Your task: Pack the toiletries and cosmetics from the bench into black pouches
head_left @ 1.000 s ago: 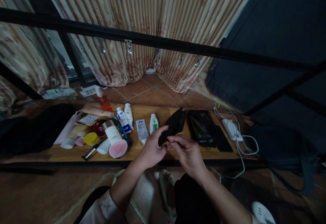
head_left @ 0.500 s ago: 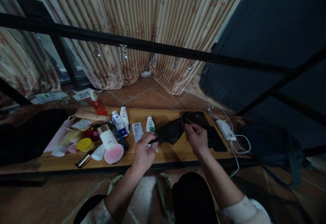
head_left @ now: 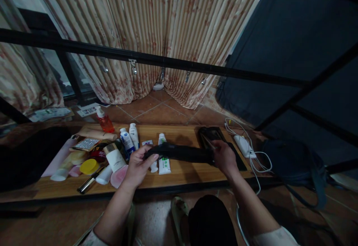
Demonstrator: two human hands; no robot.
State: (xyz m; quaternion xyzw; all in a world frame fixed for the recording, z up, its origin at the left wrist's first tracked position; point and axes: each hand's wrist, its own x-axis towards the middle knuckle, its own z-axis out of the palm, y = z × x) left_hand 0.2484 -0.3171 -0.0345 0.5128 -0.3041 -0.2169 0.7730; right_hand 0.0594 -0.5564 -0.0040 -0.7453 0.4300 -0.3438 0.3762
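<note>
The left hand (head_left: 140,164) pinches one end of a thin black pouch (head_left: 184,153) between thumb and fingers; the right hand (head_left: 226,159) grips the other end, its fingertips partly hidden. The pouch lies between them, its long axis running left to right, passing in front of a green-and-white tube (head_left: 165,166) nearer the left hand. An open black case (head_left: 203,135) sits just beyond the right hand. All this is over a wooden desk (head_left: 186,177), with a white bottle (head_left: 116,159) and other cosmetics at left; behind are tiled floor (head_left: 158,108) and striped curtains (head_left: 145,26).
</note>
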